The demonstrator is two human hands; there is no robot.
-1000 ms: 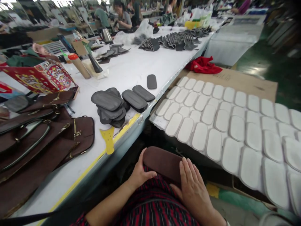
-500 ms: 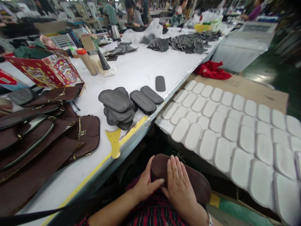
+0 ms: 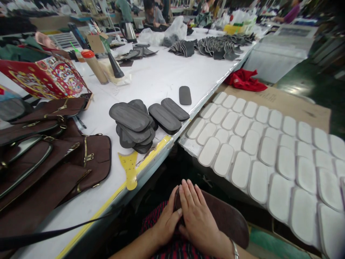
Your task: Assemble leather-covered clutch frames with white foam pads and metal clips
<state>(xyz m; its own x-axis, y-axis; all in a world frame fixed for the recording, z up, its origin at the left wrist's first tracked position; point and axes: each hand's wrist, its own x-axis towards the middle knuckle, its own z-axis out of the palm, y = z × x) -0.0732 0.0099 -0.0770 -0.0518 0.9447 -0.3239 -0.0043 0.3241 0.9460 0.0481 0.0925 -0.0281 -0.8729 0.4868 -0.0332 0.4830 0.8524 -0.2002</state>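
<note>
A dark brown oval leather piece (image 3: 229,216) lies on my lap, slanting down to the right. My left hand (image 3: 168,219) grips its left end, fingers at the edge and thumb on top. My right hand (image 3: 198,212) rests flat on the same end, fingers stretched out and close to the left thumb. On the white table (image 3: 151,73) ahead are a pile of dark grey oval pads (image 3: 132,117), two more pads beside it and a single pad (image 3: 185,95) farther back. A yellow scraper (image 3: 129,169) lies at the table edge.
Several rows of white oval pads (image 3: 242,169) cover a board on the right. Brown leather bags (image 3: 91,158) lie on the left, with a red patterned box (image 3: 56,75) behind. A red cloth (image 3: 246,80) sits beyond the pads. People are farther back.
My right hand has slid left over the brown piece, towards my left thumb. The piece has shifted slightly down and right. The view has turned a little.
</note>
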